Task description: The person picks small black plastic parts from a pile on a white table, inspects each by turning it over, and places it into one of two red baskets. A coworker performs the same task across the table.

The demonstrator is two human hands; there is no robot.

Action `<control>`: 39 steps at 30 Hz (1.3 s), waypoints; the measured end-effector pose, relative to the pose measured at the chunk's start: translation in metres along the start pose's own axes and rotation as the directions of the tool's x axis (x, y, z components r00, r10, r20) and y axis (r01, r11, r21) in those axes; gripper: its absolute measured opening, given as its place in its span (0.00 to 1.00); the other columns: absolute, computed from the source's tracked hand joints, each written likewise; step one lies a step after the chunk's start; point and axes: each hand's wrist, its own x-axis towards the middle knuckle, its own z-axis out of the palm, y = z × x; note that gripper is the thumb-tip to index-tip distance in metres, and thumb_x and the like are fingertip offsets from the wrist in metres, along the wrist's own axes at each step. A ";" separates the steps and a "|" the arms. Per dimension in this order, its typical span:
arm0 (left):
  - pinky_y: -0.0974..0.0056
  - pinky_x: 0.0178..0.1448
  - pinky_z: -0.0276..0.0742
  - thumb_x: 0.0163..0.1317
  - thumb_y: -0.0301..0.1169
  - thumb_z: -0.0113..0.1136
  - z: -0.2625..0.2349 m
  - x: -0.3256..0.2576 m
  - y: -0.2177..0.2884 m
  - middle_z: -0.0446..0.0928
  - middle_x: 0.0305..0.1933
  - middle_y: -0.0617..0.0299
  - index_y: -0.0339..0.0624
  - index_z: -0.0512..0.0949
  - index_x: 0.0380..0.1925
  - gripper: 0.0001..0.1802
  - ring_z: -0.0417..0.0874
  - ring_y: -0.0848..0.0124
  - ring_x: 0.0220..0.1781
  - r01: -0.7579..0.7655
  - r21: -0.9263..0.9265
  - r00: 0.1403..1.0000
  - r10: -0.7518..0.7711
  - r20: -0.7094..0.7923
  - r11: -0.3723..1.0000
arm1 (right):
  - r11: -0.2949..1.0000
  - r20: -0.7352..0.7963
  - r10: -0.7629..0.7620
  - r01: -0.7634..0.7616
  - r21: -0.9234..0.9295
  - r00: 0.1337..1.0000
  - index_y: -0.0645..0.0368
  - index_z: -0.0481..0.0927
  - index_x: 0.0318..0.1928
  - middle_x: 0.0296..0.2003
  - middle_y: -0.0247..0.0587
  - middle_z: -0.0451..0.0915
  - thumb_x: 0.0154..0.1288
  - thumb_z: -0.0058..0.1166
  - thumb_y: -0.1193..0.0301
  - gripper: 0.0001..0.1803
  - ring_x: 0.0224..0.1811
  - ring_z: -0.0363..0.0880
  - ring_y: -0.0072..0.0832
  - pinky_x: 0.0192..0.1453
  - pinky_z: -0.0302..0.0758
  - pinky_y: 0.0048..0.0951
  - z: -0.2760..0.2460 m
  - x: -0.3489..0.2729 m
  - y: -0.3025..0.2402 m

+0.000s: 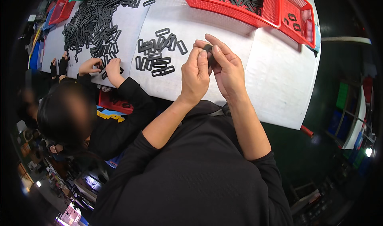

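A small black rubber piece (208, 49) sits pinched between both hands' fingertips (203, 54), mostly hidden.

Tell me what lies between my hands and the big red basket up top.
Only bare white table in the head view; the small group of black rings sits off left.

White table (275, 82), loose black rectangular rings (157, 52), big ring pile (95, 22), red baskets (239, 6)

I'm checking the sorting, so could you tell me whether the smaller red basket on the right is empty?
No, the smaller red basket holds a few black rectangular rings.
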 end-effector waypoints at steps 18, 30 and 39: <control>0.76 0.18 0.56 0.71 0.36 0.33 0.002 0.014 -0.016 0.64 0.15 0.69 0.40 0.67 0.33 0.15 0.59 0.84 0.14 0.106 -0.202 0.990 -0.085 0.109 0.974 | 0.955 0.067 0.153 -0.130 -0.268 0.986 0.63 0.79 0.43 0.32 0.39 0.80 0.66 0.47 0.60 0.18 0.30 0.75 0.21 0.35 0.72 0.23 -0.023 0.024 -0.007; 0.56 0.42 0.72 0.56 0.31 0.54 -0.089 0.113 -0.145 0.77 0.32 0.56 0.44 0.76 0.33 0.06 0.76 0.56 0.39 0.039 0.692 0.979 0.111 -0.171 0.720 | 0.879 -0.220 -0.355 0.244 -0.410 0.909 0.69 0.73 0.49 0.39 0.44 0.77 0.65 0.49 0.69 0.17 0.39 0.80 0.27 0.40 0.77 0.24 -0.048 0.114 -0.069; 0.56 0.51 0.68 0.46 0.32 0.66 -0.127 0.145 -0.177 0.73 0.43 0.58 0.43 0.74 0.35 0.15 0.69 0.57 0.52 0.088 0.857 0.996 -0.052 -0.072 0.508 | 0.861 -0.236 -0.072 -0.059 -0.506 0.969 0.63 0.77 0.44 0.38 0.40 0.78 0.65 0.47 0.71 0.11 0.36 0.78 0.24 0.39 0.75 0.23 -0.081 0.084 -0.018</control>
